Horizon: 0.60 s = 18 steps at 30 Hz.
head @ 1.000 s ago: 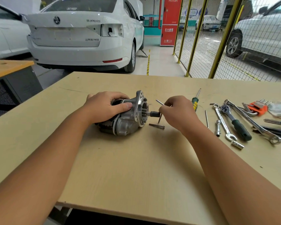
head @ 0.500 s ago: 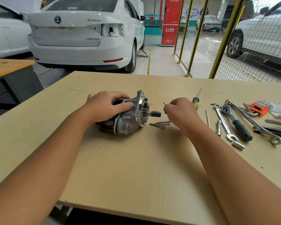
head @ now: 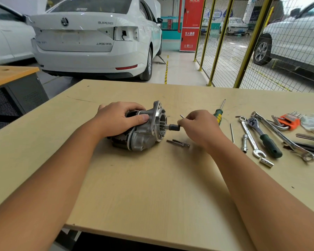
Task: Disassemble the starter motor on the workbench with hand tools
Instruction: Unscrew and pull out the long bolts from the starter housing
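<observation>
The grey starter motor (head: pixel 143 132) lies on its side in the middle of the workbench (head: pixel 152 187), flange and shaft pointing right. My left hand (head: pixel 118 118) grips its body from above, thumb on the housing. My right hand (head: pixel 199 127) pinches a thin metal tool (head: pixel 182 116) whose end sticks up from the fingers, and its fingertips touch the dark tip of the motor shaft (head: pixel 174 127). Two long loose bolts (head: pixel 179 143) lie on the bench just below the shaft.
A green-handled screwdriver (head: pixel 218 114) lies behind my right hand. To the right lie a thin rod (head: pixel 231 133), a combination wrench (head: pixel 250 138), a ratchet (head: pixel 263 136), sockets (head: pixel 266 162), an orange hex key set (head: pixel 288 120). Yellow mesh fence and cars stand behind.
My right hand set a bolt down beside the other one, then came back left to the shaft tip, still pinching the thin tool. My left hand kept its grip on the motor.
</observation>
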Each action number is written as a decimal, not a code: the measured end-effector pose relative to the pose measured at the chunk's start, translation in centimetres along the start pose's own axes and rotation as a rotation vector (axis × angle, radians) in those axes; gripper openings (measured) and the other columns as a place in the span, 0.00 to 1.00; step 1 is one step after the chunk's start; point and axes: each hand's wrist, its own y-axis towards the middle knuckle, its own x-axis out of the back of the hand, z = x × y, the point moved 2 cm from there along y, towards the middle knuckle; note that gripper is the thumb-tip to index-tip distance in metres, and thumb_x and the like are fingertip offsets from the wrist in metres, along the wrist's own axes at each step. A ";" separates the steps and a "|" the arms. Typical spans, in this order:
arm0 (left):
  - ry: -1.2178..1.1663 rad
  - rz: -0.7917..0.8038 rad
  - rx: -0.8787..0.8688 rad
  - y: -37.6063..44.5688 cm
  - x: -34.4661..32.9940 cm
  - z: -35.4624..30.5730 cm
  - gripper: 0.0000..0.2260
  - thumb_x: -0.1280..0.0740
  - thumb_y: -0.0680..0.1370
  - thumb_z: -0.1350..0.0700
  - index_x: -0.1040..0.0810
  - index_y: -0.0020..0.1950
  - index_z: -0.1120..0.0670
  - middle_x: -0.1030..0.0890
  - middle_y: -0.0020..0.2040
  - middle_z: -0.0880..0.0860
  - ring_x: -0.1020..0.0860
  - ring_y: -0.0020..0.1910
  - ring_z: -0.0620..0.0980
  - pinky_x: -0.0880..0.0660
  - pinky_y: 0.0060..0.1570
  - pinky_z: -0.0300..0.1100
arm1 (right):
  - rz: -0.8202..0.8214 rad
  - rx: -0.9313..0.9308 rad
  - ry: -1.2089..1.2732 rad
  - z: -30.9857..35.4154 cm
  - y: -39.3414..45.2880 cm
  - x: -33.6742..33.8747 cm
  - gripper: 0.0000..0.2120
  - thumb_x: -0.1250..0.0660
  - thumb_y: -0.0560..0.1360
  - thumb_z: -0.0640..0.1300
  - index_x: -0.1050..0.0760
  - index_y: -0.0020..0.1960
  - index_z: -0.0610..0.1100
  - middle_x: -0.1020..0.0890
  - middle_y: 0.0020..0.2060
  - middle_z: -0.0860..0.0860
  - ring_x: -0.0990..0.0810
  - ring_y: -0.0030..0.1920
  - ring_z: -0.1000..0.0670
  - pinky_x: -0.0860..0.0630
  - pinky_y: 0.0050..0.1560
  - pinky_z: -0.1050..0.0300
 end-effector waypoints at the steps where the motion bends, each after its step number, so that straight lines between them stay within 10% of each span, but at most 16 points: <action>1: -0.002 0.002 0.001 0.0 0.0 0.0 0.26 0.43 0.69 0.23 0.22 0.61 0.30 0.20 0.55 0.33 0.25 0.61 0.43 0.37 0.72 0.58 | -0.015 0.023 0.035 0.2 -0.1 0.0 0.14 0.33 0.75 0.57 0.20 0.40 0.47 0.19 0.35 0.51 0.22 0.39 0.50 0.27 0.35 0.57; 18: 0.003 0.012 -0.007 0.0 0.1 -0.1 0.26 0.44 0.68 0.22 0.23 0.61 0.29 0.23 0.50 0.26 0.26 0.58 0.42 0.38 0.70 0.56 | 0.095 0.238 0.016 1.3 -0.9 0.2 0.13 0.23 0.70 0.58 0.20 0.39 0.49 0.20 0.33 0.51 0.25 0.34 0.52 0.32 0.32 0.59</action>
